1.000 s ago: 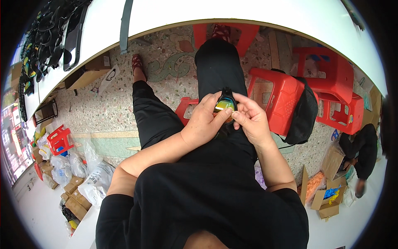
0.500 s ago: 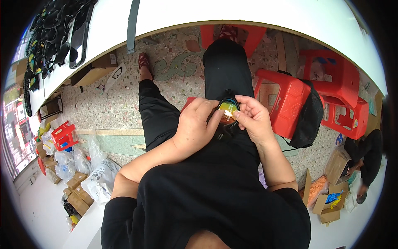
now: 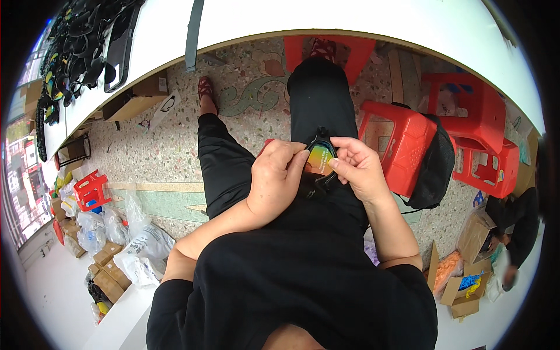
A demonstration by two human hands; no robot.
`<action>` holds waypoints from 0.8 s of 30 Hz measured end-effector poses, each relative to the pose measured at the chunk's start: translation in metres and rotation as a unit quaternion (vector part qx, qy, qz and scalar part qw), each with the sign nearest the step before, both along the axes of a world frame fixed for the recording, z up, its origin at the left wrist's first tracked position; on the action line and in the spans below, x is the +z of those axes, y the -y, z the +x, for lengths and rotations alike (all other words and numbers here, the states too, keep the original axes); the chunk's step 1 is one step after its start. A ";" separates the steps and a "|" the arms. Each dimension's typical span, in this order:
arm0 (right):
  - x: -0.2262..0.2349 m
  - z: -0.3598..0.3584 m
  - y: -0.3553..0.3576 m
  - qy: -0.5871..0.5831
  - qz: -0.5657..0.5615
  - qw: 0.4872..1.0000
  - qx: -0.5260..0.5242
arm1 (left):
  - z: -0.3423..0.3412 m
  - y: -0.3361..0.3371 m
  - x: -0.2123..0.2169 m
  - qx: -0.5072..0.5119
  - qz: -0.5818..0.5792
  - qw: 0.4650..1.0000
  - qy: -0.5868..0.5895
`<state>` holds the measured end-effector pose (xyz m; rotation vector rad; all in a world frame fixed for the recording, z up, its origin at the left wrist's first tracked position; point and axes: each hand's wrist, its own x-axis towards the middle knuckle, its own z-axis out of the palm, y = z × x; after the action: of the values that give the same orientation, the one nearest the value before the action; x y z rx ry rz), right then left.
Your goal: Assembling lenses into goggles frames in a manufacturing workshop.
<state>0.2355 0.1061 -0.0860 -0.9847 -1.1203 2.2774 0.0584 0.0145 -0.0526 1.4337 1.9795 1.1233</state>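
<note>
Above my lap I hold a pair of black-framed sunglasses [image 3: 319,158] with a mirrored yellow-green to orange lens facing up. My left hand [image 3: 273,178] pinches the left edge of the frame between thumb and fingers. On the opposite edge, my right hand [image 3: 363,170] grips with its thumb at the lens rim and its index finger along the top corner. Dark parts of the sunglasses hang below the lens against my black trousers, where their shape is hard to make out.
A white table [image 3: 280,14] curves across the front, with a heap of black sunglasses [image 3: 76,46] and a phone-like black slab [image 3: 121,55] at its left. Red stools [image 3: 402,149] stand to the right, one bearing a black bag [image 3: 434,160]. Cartons [image 3: 111,277] and plastic bags [image 3: 143,251] lie left; another person [image 3: 519,224] is at far right.
The sunglasses have tilted, so the bright glare on the lens is gone and its colours show. My left thumb has shifted up to the frame's edge. Both hands keep their grip.
</note>
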 end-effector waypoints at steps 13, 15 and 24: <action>0.019 0.004 -0.027 0.053 -0.114 0.992 0.015 | -0.010 -0.007 0.002 -0.021 -0.166 0.940 0.298; 0.017 0.003 -0.032 0.058 -0.133 0.989 0.022 | -0.012 -0.011 0.005 -0.028 -0.203 0.919 0.336; -0.001 -0.006 -0.062 0.000 -0.249 0.958 0.144 | -0.014 -0.014 0.007 -0.018 -0.243 0.878 0.411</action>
<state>0.2291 0.1678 -0.0868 -1.0488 -0.7333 2.8836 0.0439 0.0281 -0.0461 0.5674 1.4404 0.9012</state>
